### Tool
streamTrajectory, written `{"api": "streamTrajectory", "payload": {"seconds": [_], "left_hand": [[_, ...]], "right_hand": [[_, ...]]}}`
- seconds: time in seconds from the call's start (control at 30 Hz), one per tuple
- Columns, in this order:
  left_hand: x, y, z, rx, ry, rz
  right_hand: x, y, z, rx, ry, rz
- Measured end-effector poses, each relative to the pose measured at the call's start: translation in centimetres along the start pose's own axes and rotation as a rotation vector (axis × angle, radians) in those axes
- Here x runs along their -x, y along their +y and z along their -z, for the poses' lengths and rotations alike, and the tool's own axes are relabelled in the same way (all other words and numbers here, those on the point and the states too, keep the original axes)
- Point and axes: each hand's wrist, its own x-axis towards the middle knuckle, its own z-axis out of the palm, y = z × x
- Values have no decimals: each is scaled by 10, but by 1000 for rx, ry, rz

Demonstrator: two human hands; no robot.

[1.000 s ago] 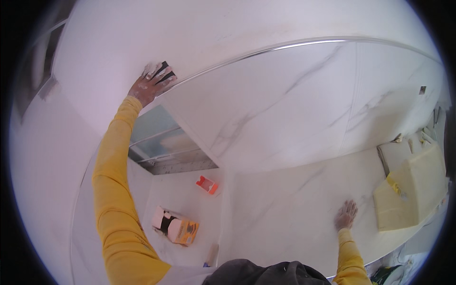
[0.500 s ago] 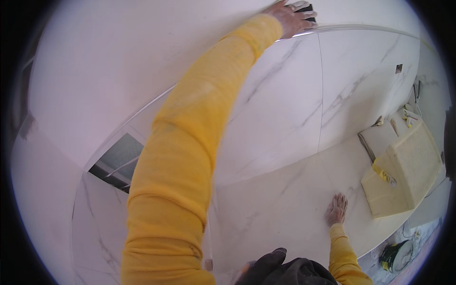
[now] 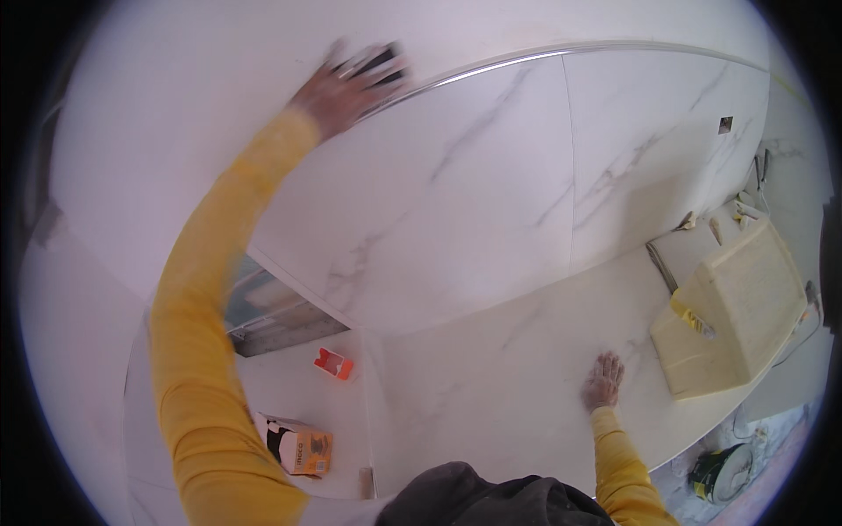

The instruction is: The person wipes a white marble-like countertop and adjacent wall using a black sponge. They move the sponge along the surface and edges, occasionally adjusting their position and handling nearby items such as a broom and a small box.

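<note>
My left hand [image 3: 338, 95] is stretched up to the far left, slightly blurred. Its spread fingers press a black pad [image 3: 383, 58] to the white upper wall [image 3: 202, 105], just above a shiny metal trim strip [image 3: 474, 70]. Dark parts of the pad show between the fingers; the palm side is hidden. Below the trim are white wall tiles [image 3: 465, 202] with grey veins. Lower right, my right hand [image 3: 603, 381] lies flat on the marbled ledge [image 3: 491, 394], dusty, with nothing in it.
On the ledge at right sits a cream plastic tub [image 3: 754, 289] beside a yellow-handled tool [image 3: 691, 314]. A lidded dark bucket [image 3: 724, 473] stands lower down. At left are a recessed opening [image 3: 289, 323], an orange plastic piece [image 3: 333, 363] and an open carton [image 3: 303, 449].
My left hand has swept left and a little down along the trim with the black pad. The orange piece and carton have come into view. My right hand remains flat on the ledge.
</note>
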Motion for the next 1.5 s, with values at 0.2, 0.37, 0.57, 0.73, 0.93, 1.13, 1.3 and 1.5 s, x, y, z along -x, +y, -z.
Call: {"api": "streamTrajectory", "payload": {"seconds": [0.2,0.37,0.57,0.73,0.93,1.13,1.3,1.5], "left_hand": [[-223,40,74,287,19,-43],[-185,48,45,85,44,59],[96,-21,-5,71,-306,65],[145,-41,9,176,-511,89],[-93,14,36,63,-40,-31],[-205,46,79,107,-2,8],[-59,16,28,34,-62,50],[138,-28,6,16,-414,75]], "right_hand": [[3,-2,4,-97,43,2],[1,0,7,-91,25,3],[-4,-2,4,-25,20,-10],[-4,4,-10,-71,105,1],[2,5,-3,-103,80,16],[2,3,1,-91,108,31],[-3,1,5,-97,-12,-29],[-1,5,-1,-17,14,-40]]}}
